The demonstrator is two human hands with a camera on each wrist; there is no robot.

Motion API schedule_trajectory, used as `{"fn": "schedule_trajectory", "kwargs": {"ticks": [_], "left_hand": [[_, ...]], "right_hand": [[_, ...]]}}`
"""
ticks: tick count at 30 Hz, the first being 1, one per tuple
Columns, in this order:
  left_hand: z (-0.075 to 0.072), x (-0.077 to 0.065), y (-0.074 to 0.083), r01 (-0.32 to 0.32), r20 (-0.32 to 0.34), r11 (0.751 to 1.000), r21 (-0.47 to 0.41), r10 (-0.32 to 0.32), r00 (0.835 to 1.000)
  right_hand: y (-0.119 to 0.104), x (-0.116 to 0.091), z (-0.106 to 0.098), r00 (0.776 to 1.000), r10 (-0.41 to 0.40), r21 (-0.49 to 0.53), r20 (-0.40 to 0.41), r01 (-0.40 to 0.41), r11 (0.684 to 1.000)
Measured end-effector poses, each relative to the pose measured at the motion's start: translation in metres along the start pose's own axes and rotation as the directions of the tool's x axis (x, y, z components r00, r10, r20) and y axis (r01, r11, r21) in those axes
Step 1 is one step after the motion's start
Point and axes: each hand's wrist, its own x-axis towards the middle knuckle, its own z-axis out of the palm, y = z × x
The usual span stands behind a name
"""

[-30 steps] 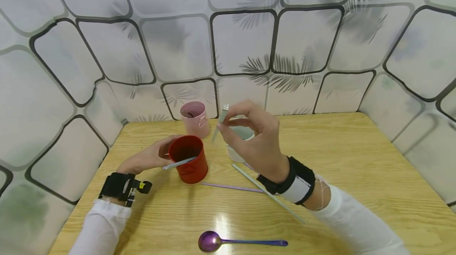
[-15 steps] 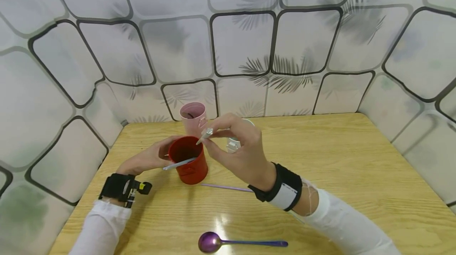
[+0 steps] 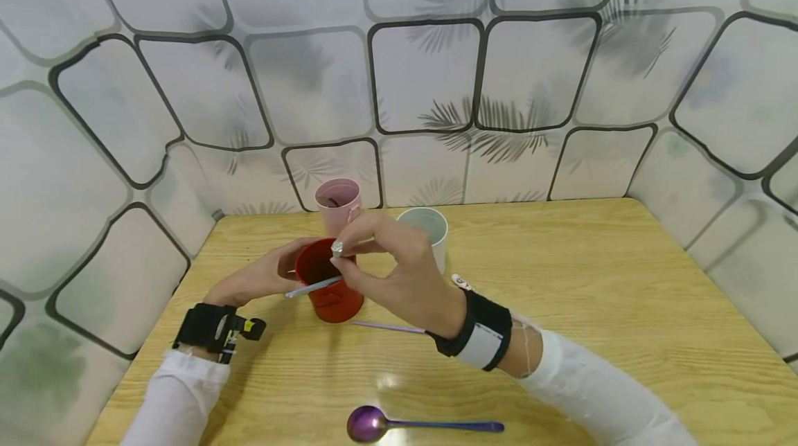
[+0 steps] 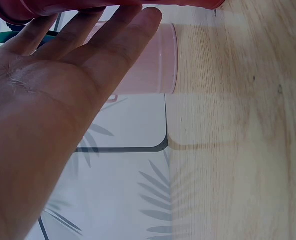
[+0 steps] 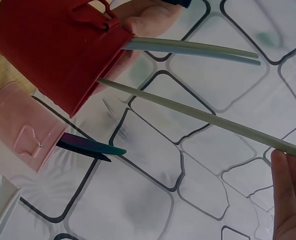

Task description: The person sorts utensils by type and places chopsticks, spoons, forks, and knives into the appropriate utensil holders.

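Observation:
My left hand [image 3: 260, 275] holds the side of a small red bucket [image 3: 337, 302] standing on the table. In the left wrist view its fingers [image 4: 112, 47] lie against the bucket. A pale blue chopstick [image 3: 314, 287] and a pale green chopstick [image 5: 208, 48] lean out over the bucket's rim. With thumb and fingertips my right hand [image 3: 399, 266] pinches the silver end of another pale green chopstick [image 5: 188, 110]. Its thin tip is at the bucket's mouth in the right wrist view; whether it is inside cannot be told.
Behind stands a pink bucket [image 3: 339, 216] with dark utensil handles in it. A white bucket [image 3: 439, 250] is right of it. A purple stick [image 3: 389, 327] and a white-ended utensil [image 3: 461, 282] lie partly under my right arm. A purple spoon [image 3: 368, 424] lies in front.
My right hand has moved left and down with the chopstick, from near the white bucket to over the red bucket's mouth. The left hand and red bucket have stayed in place.

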Motion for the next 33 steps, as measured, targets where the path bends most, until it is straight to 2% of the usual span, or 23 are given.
{"fn": "schedule_trajectory", "kwargs": {"ticks": [8, 15, 25, 33], "left_hand": [[0.001, 0.0, 0.001, 0.009, -0.007, 1.0, 0.012, -0.009, 1.0], [0.0, -0.002, 0.002, 0.023, -0.004, 1.0, -0.004, -0.023, 1.0], [0.001, -0.001, 0.002, 0.033, -0.011, 0.999, 0.03, -0.033, 0.999], [0.0, -0.002, 0.001, 0.016, -0.006, 1.0, 0.026, -0.016, 1.0]], "right_hand": [[0.009, -0.006, 0.006, 0.997, 0.038, -0.049, 0.071, -0.035, 0.998], [0.018, -0.006, 0.009, 0.985, 0.096, -0.153, 0.146, -0.073, 0.986], [0.035, -0.013, 0.014, 0.946, 0.22, -0.209, 0.239, -0.172, 0.963], [0.046, -0.018, 0.019, 0.909, 0.297, -0.232, 0.291, -0.234, 0.944]]}}
